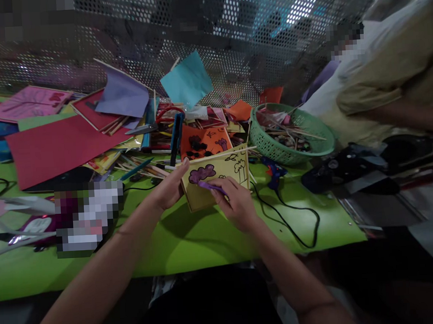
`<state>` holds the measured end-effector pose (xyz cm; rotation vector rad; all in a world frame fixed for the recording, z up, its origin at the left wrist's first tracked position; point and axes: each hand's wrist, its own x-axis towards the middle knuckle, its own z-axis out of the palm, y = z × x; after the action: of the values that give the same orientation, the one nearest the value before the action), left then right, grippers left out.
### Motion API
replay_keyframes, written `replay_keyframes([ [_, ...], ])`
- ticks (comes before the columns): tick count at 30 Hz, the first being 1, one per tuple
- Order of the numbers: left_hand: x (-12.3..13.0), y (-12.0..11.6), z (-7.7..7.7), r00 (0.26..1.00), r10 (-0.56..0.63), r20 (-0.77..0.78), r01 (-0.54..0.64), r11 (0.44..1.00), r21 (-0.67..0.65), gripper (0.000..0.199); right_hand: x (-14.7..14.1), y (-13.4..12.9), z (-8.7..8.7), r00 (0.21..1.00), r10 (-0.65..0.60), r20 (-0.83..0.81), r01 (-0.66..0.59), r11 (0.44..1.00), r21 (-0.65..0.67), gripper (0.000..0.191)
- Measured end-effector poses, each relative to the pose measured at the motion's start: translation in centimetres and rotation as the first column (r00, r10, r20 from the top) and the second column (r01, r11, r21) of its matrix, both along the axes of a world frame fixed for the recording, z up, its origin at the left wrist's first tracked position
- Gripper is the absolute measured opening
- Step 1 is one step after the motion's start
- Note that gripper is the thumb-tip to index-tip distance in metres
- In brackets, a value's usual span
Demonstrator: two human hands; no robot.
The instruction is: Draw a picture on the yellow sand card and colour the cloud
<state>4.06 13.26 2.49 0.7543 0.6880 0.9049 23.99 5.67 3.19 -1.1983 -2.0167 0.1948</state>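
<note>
A yellow card with a stick-edged frame [218, 195] is tilted up above the green table, bearing black line drawings and a cloud shape coloured purple. My left hand [170, 188] holds its left edge, with the thumb near the top corner. In my right hand [236, 202] is a purple marker [212, 187], its tip near the lower edge of the purple cloud. Behind the card lies an orange card [204, 139] with dark drawings.
The green table [170, 251] bears coloured papers, scissors [142, 129] and sticks. A green basket [291, 134] stands at the back right, near a blue glue gun [274, 171] with a black cord. Another person [390, 80] is at the right.
</note>
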Motion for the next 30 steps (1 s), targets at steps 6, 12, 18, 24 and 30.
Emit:
replay_keyframes([
  [6,-0.01,0.16,-0.28,1.000,-0.020,0.014,0.020,1.000,-0.001,0.058,0.10,-0.07,0.14,1.000,0.002,0.001,-0.002,1.000,0.013,0.021],
  [12,0.10,0.16,-0.26,0.999,-0.039,0.007,0.039,0.999,0.003,0.058,0.07,-0.02,0.02,1.000,0.019,-0.002,-0.019,1.000,-0.015,0.021],
  [18,-0.01,0.11,-0.07,1.000,-0.009,0.024,0.010,1.000,-0.013,0.056,0.17,-0.09,0.00,1.000,0.009,0.012,-0.009,1.000,-0.016,0.021],
  [24,0.06,0.07,0.10,0.996,-0.081,0.021,0.081,0.997,0.021,0.061,0.11,-0.08,-0.07,1.000,0.020,0.002,-0.020,0.999,-0.035,0.021],
  [30,-0.06,0.07,0.20,0.996,-0.089,0.013,0.089,0.995,0.033,0.064,0.27,-0.09,0.07,1.000,-0.006,-0.016,0.006,1.000,-0.004,0.019],
])
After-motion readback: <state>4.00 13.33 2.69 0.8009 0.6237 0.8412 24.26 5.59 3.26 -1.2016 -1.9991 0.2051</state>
